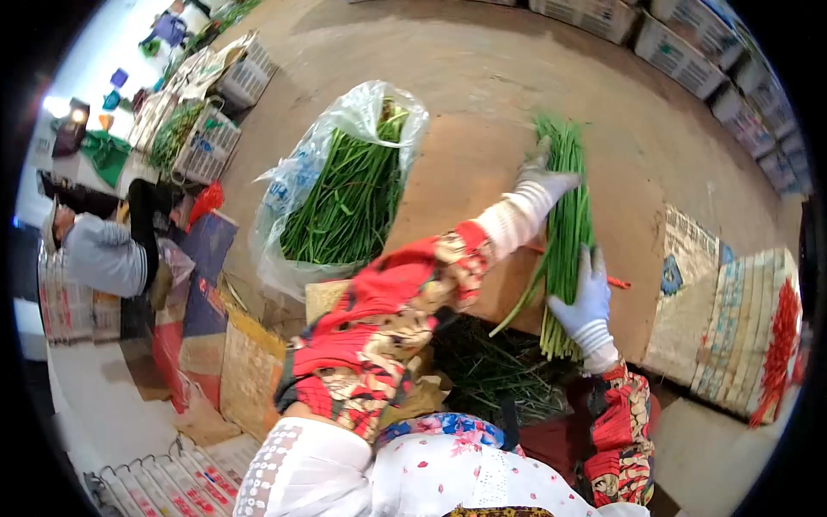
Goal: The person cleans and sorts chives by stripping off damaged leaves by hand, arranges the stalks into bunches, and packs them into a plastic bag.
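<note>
A long bundle of green chives [568, 207] lies lengthwise on a brown board [465, 164], its pale cut ends toward me. My left hand [549, 175], in a dirty glove, grips the upper part of the bundle from the left side. Lower down, my right hand [586, 302], in a pale glove, holds it from the right, thumb and fingers against the stalks. A red tie [618, 283] pokes out on both sides beneath the bundle. A few stalks splay out at lower left.
Left of the board, a clear plastic bag [274, 246] holds more loose chives [345, 198]. Dark green scraps [495, 366] lie below the board. Red ties [782, 336] hang over stacked cardboard at right. Another person [103, 250] sits at left. Crates [680, 60] line the back.
</note>
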Available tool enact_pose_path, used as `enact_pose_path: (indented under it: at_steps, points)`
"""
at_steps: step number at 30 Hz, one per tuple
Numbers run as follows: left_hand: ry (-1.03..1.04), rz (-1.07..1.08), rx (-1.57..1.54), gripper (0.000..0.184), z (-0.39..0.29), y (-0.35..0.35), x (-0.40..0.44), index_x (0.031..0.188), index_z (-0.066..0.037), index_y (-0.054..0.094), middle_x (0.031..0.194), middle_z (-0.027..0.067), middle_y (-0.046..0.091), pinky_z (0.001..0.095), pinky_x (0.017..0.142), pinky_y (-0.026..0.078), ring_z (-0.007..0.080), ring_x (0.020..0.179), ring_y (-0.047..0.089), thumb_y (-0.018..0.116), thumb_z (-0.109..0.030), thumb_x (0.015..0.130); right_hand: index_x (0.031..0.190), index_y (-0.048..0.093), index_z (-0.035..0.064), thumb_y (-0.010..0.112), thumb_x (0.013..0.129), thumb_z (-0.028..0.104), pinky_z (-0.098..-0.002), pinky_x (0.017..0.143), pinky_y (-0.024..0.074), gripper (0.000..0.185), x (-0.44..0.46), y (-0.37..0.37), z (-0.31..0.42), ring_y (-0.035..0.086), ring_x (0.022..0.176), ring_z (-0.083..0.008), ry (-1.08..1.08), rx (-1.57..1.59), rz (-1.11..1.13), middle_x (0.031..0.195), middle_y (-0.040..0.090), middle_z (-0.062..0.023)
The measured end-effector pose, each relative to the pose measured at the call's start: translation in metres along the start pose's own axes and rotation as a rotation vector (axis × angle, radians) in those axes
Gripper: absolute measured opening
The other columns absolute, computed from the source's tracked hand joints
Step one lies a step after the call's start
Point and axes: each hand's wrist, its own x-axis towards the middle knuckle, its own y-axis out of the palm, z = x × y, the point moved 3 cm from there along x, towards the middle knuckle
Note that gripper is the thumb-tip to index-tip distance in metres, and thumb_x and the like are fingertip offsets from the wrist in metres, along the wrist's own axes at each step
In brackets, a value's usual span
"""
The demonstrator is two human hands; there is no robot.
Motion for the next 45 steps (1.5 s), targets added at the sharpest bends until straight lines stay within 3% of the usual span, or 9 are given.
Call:
enact_pose_path:
  at_steps: [8,13,16,18,24,30,36,42,45]
  points:
    - [0.289,-0.120,0.192,0.047,0.033,-0.337,-0.040,0.123,-0.004,0.054,0.116,0.0113,0.061,0.0267,0.089,0.046,0.0157,0.098,0.059,0.065,-0.017,0.080,0.137,0.032,0.0004,0.072,0.062,0.024,-0.0439,0.107,0.0270,0.088,0.023,-0.037,0.079,0.029,0.129,-0.0439,-0.247,-0.226,0.030,0.140,0.029,-0.0276]
    - [-0.185,-0.270,0.362,0.049,0.090,-0.438,0.033,0.129,-0.011,0.050,0.116,0.0115,0.061,0.0288,0.089,0.047,0.0200,0.099,0.061,0.056,-0.028,0.084,0.135,0.035,-0.0004,0.067,0.077,0.016,-0.0349,0.099,0.0387,0.068,0.106,0.029,0.204,0.045,0.122,-0.0244,-0.367,0.434,0.573,0.134,0.044,-0.0164]
    - [-0.246,-0.352,0.261,0.046,0.074,-0.458,0.064,0.131,-0.016,0.048,0.118,0.0120,0.060,0.0310,0.092,0.045,0.0244,0.102,0.060,0.049,-0.028,0.086,0.136,0.035,0.0005,0.063,0.083,0.019,-0.0322,0.097,0.0399,0.063,0.191,0.120,0.259,0.044,0.122,-0.0198,-0.228,0.859,0.897,0.134,0.045,-0.0102]
    - [-0.022,-0.288,0.902,0.046,0.042,-0.474,0.079,0.131,-0.018,0.048,0.119,0.0129,0.059,0.0321,0.093,0.044,0.0286,0.105,0.058,0.044,-0.024,0.086,0.136,0.035,-0.0009,0.063,0.084,0.034,-0.0327,0.099,0.0382,0.069,0.250,0.158,0.285,0.043,0.121,-0.0203,-0.116,0.904,0.972,0.133,0.046,-0.0100]
    - [0.391,-0.731,1.290,0.056,-0.013,-0.534,0.102,0.137,-0.018,0.039,0.141,0.0110,0.038,0.0364,0.110,0.025,0.0305,0.129,0.036,0.049,-0.027,0.083,0.136,0.037,0.0008,0.062,0.080,0.050,-0.0352,0.101,0.0365,0.078,0.406,0.124,0.352,0.043,0.123,-0.0276,-0.428,0.120,0.288,0.133,0.045,-0.0197]
    - [0.718,-0.703,1.197,0.061,-0.027,-0.520,0.106,0.136,-0.013,0.040,0.137,0.0147,0.043,0.0354,0.109,0.027,0.0310,0.127,0.039,0.060,-0.024,0.079,0.116,0.058,0.0033,0.052,0.092,0.032,-0.0323,0.073,0.0537,0.037,0.407,0.122,0.326,0.066,0.086,-0.0212,-0.166,0.694,1.122,0.097,0.067,-0.0118]
    - [0.171,-0.250,1.000,0.051,-0.001,-0.475,0.121,0.124,-0.011,0.054,0.124,0.0188,0.054,0.0368,0.099,0.040,0.0326,0.113,0.053,0.058,-0.037,0.080,0.106,0.060,0.0005,0.045,0.089,0.051,-0.0362,0.070,0.0536,0.055,0.398,0.207,0.283,0.065,0.079,-0.0278,0.014,0.012,0.843,0.098,0.065,-0.0172]
    - [-0.186,-0.252,1.273,0.071,0.024,-0.465,0.125,0.131,-0.013,0.048,0.134,0.0152,0.047,0.0351,0.103,0.035,0.0320,0.121,0.047,0.053,-0.059,0.077,0.126,0.052,0.0063,0.053,0.084,0.047,-0.0327,0.100,0.0325,0.058,0.419,0.261,0.260,0.045,0.119,-0.0251,-0.276,0.525,0.419,0.129,0.052,-0.0138]
    - [-0.184,-0.258,1.295,0.073,0.046,-0.460,0.135,0.135,-0.019,0.045,0.147,0.0114,0.029,0.0451,0.110,0.020,0.0303,0.136,0.025,0.048,-0.064,0.078,0.128,0.051,0.0050,0.069,0.075,0.044,-0.0326,0.099,0.0334,0.068,0.397,0.232,0.295,0.047,0.117,-0.0219,0.101,0.833,0.346,0.128,0.053,-0.0094]
